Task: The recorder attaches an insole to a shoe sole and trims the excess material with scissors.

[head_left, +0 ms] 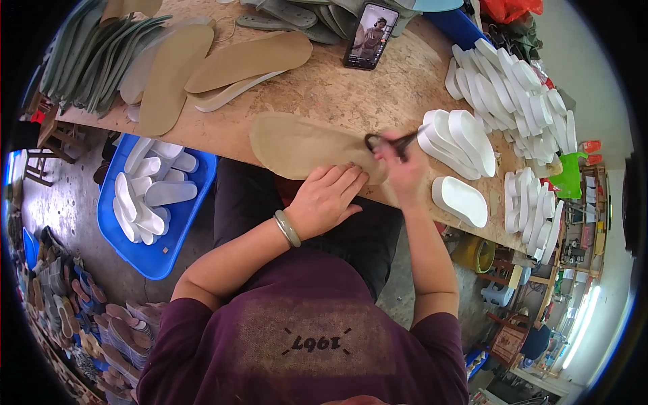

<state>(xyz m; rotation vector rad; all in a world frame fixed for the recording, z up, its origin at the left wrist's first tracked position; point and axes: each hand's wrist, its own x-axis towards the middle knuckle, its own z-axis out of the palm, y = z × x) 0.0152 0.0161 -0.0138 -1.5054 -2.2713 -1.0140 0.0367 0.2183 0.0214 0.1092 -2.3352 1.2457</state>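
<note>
Under left fingers (pixel 341 177): tan insole (pixel 297 145).

insole (pixel 297 145) on table (pixel 351 94) edge, phone (pixel 370 37) behind, soles (pixel 520 94) right, bin (pixel 158 202) left below

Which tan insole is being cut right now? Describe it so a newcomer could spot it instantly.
Start at the wooden worktable and look to its near edge, just in front of the person. The insole being cut lies flat there, pinned by the left hand while the right hand works dark-handled scissors at its end. Unlike the other tan insoles farther back, it lies alone under the hands.
</note>
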